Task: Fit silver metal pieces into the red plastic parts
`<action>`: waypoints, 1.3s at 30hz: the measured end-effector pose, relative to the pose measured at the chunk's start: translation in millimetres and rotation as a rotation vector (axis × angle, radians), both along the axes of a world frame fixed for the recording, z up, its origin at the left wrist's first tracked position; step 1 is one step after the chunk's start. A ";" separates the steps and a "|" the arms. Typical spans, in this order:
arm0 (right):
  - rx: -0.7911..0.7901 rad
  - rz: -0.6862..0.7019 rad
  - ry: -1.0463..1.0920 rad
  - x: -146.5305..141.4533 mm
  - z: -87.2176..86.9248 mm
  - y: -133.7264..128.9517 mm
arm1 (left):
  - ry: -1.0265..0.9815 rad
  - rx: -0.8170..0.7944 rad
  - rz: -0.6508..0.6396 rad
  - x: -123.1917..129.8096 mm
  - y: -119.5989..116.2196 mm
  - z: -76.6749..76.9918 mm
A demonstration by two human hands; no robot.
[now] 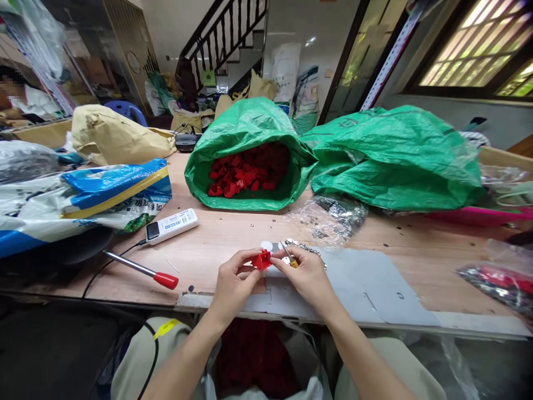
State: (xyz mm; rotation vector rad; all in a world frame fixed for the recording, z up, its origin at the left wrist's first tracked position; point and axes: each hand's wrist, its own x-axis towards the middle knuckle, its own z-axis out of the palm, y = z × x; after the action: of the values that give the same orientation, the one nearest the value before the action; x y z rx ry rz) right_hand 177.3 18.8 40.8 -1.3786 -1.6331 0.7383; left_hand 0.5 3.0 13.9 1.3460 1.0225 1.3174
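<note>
My left hand [238, 278] pinches a small red plastic part [262, 259] between thumb and fingers, just above the table's front edge. My right hand [306, 273] meets it from the other side, its fingertips at the part's right edge. Held in that same hand is a small pointed metal tool with a yellow handle [293, 263], its tip angled up and to the left. The tool's exact kind cannot be made out. Behind the right fingers lies a heap of small shiny metal pieces [306, 246], partly hidden by the hand.
A green sack [245, 119] of red parts opens toward me, beside another green sack [395, 155]. A grey mat [366, 283] lies under my right hand. To the left are a white device [172, 226] and a red-tipped lever [165, 279]. Below, a bag [314, 383] holds red parts.
</note>
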 end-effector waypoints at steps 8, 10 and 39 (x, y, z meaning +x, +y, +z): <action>0.156 0.014 -0.068 -0.9 1.6 -6.5 | 0.071 0.074 -0.018 0.7 -4.9 -1.8; 0.169 0.012 -0.072 -0.3 1.2 -7.2 | 0.088 0.093 -0.002 0.7 -5.0 -2.4; -0.454 0.276 0.398 4.0 -2.7 -5.3 | 0.132 0.427 -0.003 -4.8 -7.9 -7.0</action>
State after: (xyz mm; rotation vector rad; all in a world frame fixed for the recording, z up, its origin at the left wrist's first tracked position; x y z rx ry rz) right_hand 181.3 13.5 38.1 -1.2081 -1.3952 1.5164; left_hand -4.3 -4.9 6.8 1.7709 0.8523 1.5172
